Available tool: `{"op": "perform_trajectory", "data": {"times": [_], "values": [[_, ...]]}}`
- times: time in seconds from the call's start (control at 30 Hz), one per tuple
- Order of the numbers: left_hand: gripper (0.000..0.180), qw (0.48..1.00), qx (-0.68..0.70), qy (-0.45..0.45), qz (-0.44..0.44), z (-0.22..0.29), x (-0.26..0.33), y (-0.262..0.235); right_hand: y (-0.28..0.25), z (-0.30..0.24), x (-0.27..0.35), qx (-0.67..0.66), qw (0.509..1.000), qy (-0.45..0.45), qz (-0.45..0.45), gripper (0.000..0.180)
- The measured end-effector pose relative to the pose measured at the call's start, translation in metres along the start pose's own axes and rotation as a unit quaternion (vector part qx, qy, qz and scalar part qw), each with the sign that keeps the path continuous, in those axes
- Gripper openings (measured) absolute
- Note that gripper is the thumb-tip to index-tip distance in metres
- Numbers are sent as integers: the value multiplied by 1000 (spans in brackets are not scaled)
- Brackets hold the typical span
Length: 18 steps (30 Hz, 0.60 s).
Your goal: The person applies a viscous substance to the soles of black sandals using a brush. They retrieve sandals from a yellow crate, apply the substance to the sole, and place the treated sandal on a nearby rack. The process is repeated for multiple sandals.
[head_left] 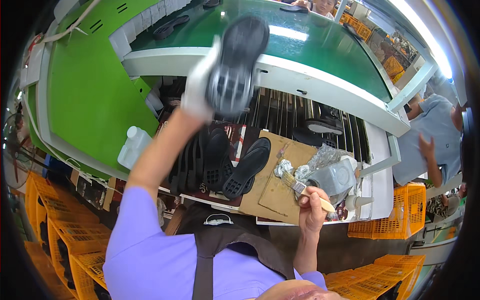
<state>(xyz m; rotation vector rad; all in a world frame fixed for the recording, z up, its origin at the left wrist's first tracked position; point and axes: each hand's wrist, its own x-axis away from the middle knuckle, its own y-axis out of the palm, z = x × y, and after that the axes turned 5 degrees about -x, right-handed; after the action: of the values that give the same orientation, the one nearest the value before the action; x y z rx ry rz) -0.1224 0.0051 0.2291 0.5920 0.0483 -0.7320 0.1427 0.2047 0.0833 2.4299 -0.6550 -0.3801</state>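
Note:
My left hand (pixel 197 92), in a white glove, is raised and holds a black shoe sole (pixel 237 65) by its edge, tread side toward me, over the near rim of the green conveyor belt (pixel 310 45). My right hand (pixel 312 207) grips a wooden-handled brush (pixel 299 186), bristles pointing left over a brown cardboard sheet (pixel 272 192). A row of black soles (pixel 220 160) leans together on the work surface between my hands.
A white plastic bottle (pixel 132 145) stands at the left. A grey container wrapped in plastic film (pixel 335 175) sits beside the brush. More soles ride the belt (pixel 170 26). Orange crates (pixel 395 212) flank me. Another person in a blue shirt (pixel 430 140) stands at the right.

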Motion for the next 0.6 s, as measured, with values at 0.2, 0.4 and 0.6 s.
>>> {"op": "perform_trajectory", "data": {"times": [0.2,0.4,0.6], "values": [[48,932,-189,130,280,37,-147,-101,5,12,0,50,998,29,-28,18],[37,890,-211,318,250,-17,-71,-90,-11,18,5,108,993,49,18,19],[35,898,-407,92,138,-94,66,-58,-15,15,2,95,994,43,26,20]]}}
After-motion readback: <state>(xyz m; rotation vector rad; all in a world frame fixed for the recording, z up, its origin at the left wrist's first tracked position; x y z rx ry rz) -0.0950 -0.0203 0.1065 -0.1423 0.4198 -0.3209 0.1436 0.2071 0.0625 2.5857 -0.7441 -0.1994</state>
